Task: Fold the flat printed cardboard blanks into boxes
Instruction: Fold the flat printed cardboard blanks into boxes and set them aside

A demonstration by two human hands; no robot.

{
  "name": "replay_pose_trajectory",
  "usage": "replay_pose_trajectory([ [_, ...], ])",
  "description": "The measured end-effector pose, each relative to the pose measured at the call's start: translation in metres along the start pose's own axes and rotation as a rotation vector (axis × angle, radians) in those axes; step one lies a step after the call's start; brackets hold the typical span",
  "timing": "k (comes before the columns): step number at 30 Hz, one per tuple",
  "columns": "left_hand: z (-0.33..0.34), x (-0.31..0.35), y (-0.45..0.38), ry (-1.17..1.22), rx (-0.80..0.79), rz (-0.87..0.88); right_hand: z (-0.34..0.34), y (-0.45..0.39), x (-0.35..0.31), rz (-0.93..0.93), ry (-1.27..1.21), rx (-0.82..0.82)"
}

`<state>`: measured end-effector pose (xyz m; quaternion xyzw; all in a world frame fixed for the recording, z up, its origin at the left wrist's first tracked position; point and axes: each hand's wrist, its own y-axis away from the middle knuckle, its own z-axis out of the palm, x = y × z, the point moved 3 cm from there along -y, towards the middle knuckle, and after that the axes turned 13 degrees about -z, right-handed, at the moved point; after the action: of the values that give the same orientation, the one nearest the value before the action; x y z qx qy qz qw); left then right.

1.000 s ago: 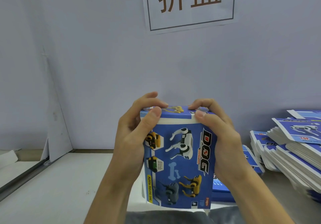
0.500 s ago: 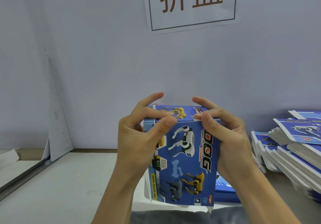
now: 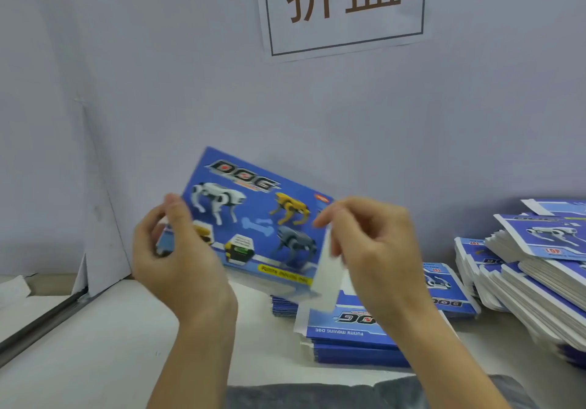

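Box (image 3: pixel 253 221), printed with robot dogs, is held aloft over the table (image 3: pixel 95 345) by the left hand (image 3: pixel 177 259) while its white end flap (image 3: pixel 325 278) is pinched by the right hand (image 3: pixel 374 250), leaving stacks of flat blanks (image 3: pixel 539 281) unfolded.

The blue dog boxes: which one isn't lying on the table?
The blue printed cardboard box up in the air, held by the left hand and right hand. The other blue cardboard blanks lie flat in stacks on the table.
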<state>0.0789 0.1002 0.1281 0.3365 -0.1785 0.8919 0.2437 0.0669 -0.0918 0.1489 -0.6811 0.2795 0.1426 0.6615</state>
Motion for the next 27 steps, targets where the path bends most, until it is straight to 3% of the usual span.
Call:
replay_pose_trajectory([
  [3,-0.008,-0.006,-0.007,0.083,0.142,-0.096,0.022,0.014,0.002,0.401,0.035,-0.550],
  [5,-0.005,-0.012,-0.006,0.110,0.126,-0.208,0.027,0.025,0.015,0.639,0.061,-0.591],
  [7,0.005,-0.020,0.005,0.076,0.026,-0.346,0.026,0.026,0.023,0.806,-0.150,-0.393],
  [10,0.021,-0.039,0.032,-0.032,-0.229,-0.532,0.018,0.017,0.031,0.769,-0.553,0.063],
  [12,0.028,-0.050,0.047,-0.156,-0.412,-0.655,0.000,0.013,0.047,0.672,-0.623,0.359],
  [14,0.029,-0.058,0.054,-0.309,-0.547,-0.726,-0.021,0.012,0.058,0.604,-0.566,0.482],
  [16,0.026,-0.059,0.049,-0.418,-0.533,-0.706,-0.040,0.010,0.068,0.567,-0.419,0.394],
  [19,0.019,-0.054,0.026,-0.585,-0.502,-0.483,-0.056,0.008,0.073,0.460,-0.178,0.052],
  [21,0.016,-0.052,0.021,-0.587,-0.635,-0.416,-0.053,0.011,0.073,0.413,-0.112,-0.192],
  [23,0.014,-0.050,0.020,-0.459,-0.742,-0.486,-0.043,0.015,0.072,0.391,-0.128,-0.359],
  [25,0.011,-0.048,0.018,-0.352,-0.761,-0.497,-0.035,0.016,0.072,0.353,-0.158,-0.407],
  [27,0.013,-0.049,0.018,-0.353,-0.762,-0.424,-0.029,0.016,0.071,0.307,-0.211,-0.341],
])
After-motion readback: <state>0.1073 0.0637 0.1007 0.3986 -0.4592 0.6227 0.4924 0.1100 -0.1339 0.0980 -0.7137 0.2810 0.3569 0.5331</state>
